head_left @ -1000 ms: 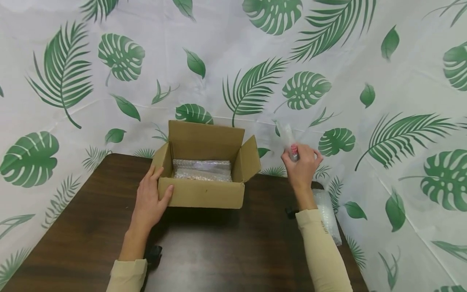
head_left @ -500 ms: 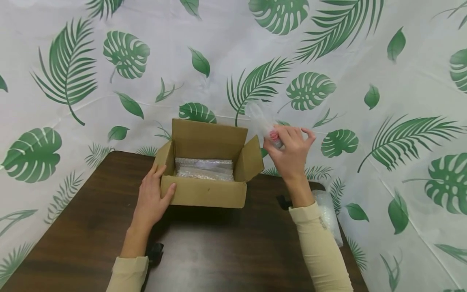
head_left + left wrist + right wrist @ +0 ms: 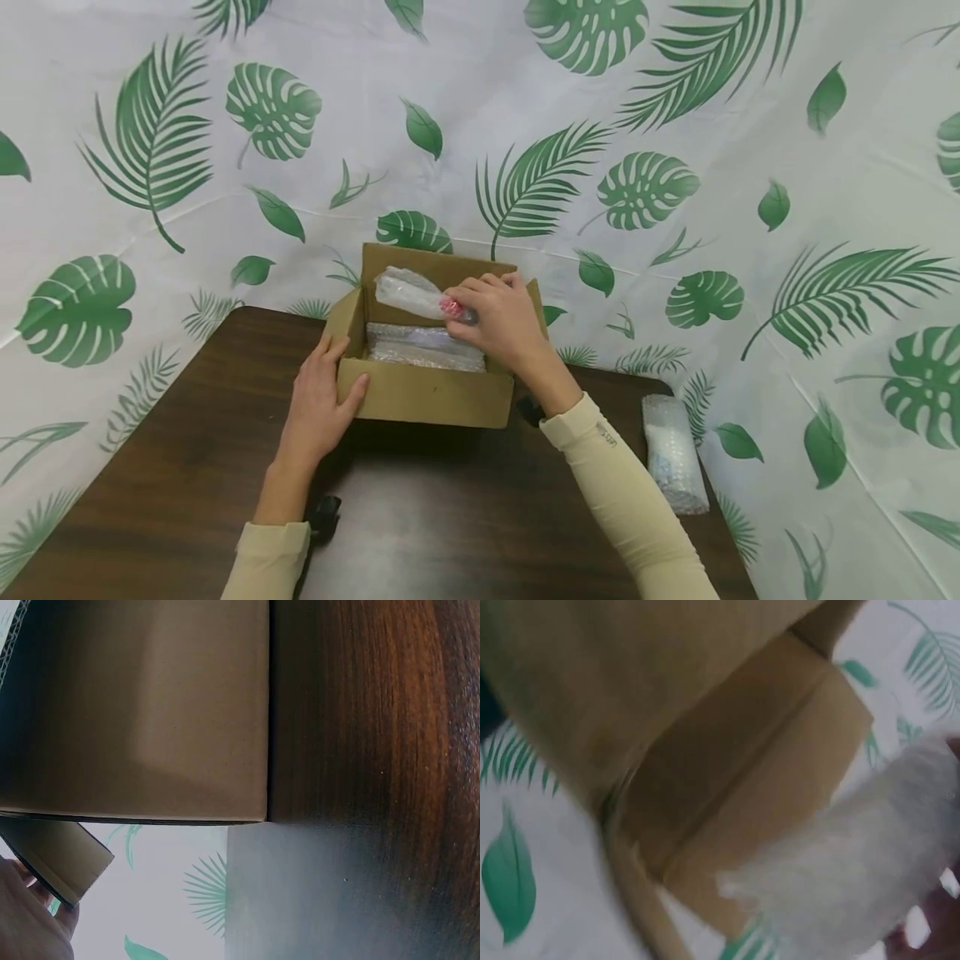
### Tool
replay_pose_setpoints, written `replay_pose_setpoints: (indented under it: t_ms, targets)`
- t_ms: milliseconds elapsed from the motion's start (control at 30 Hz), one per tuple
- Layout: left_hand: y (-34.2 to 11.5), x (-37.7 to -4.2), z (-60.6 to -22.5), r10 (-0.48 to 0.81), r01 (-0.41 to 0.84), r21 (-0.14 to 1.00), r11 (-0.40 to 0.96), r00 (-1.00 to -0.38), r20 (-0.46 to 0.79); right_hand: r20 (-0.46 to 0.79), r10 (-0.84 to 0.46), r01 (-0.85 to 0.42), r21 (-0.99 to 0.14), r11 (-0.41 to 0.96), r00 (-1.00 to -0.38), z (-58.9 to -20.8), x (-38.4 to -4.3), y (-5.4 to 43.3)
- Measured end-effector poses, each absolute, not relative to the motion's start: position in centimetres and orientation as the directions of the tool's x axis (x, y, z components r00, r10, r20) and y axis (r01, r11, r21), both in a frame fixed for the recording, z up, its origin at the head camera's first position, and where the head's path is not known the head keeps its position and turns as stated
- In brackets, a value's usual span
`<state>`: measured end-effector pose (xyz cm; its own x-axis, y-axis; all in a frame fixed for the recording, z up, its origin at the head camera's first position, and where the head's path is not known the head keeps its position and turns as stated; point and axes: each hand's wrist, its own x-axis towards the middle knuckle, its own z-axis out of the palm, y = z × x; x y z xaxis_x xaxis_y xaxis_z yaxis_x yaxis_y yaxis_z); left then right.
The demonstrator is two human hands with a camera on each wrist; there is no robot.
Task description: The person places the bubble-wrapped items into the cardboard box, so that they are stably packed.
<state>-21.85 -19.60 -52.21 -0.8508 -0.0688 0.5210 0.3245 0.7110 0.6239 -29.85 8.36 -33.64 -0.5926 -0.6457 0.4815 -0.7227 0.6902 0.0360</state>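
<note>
An open cardboard box point(image 3: 427, 398) stands on the dark wooden table with its flaps raised. My left hand point(image 3: 315, 408) grips its left side near the front corner, fingers on the side flap and thumb at the front; in the left wrist view those fingers point(image 3: 64, 919) hold the flap's edge. Over the box opening, my right hand point(image 3: 504, 321) holds a bubble-wrapped item point(image 3: 408, 293) by its end, where something pink and red shows through. The item's other end points left; the right wrist view has its wrapping point(image 3: 862, 862) blurred beside the box. Bubble-wrapped packages point(image 3: 423, 346) lie inside the box.
Another bubble-wrapped bundle point(image 3: 677, 458) lies at the table's right edge. Behind the table point(image 3: 187, 450) hangs a white cloth point(image 3: 465, 108) printed with green leaves. The box's back flap point(image 3: 450, 268) stands up behind the opening.
My right hand has carried the bubble-wrapped item leftward, from right of the box to over its opening, tilting it from near upright to almost level. My left hand keeps its hold.
</note>
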Motion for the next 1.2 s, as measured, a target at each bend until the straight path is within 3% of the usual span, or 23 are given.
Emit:
replay_pose_setpoints:
  t_ms: [133,333,433,667,800,967,1200]
  targets:
    - [-19.5,-21.9,-52.2,-0.069,0.319,0.625,0.712,-0.854,0.515,0.298,-0.669,-0.713,-0.061,0.698,-0.681,-34.6,-30.2,6.6]
    - [-19.4,-22.1,-52.1,-0.066,0.323,0.625,0.711,-0.854,0.516,0.111,-0.678,-0.686,-0.175,0.707,-0.727,-35.9,-31.3,5.0]
    - [-19.3,-22.1,-52.0,-0.067,0.325,0.625,0.709,-0.852,0.519,-0.007,-0.691,-0.671,-0.228,0.705,-0.723,-36.7,-32.1,4.7]
    - [-19.2,-22.0,-52.0,-0.072,0.326,0.631,0.704,-0.851,0.520,-0.309,-0.693,-0.605,-0.339,0.720,-0.651,-38.2,-34.2,4.7]
    - [-19.2,-22.0,-52.0,-0.077,0.322,0.628,0.708,-0.850,0.522,-0.355,-0.687,-0.565,-0.394,0.725,-0.634,-38.5,-34.4,4.6]
    - [-19.3,-22.0,-52.0,-0.079,0.307,0.626,0.717,-0.856,0.510,-0.320,-0.691,-0.527,-0.466,0.710,-0.649,-38.5,-34.4,4.7]
    - [-19.5,-21.8,-52.0,-0.083,0.299,0.632,0.715,-0.862,0.501,-0.303,-0.701,-0.562,-0.433,0.704,-0.645,-38.3,-34.0,4.0]
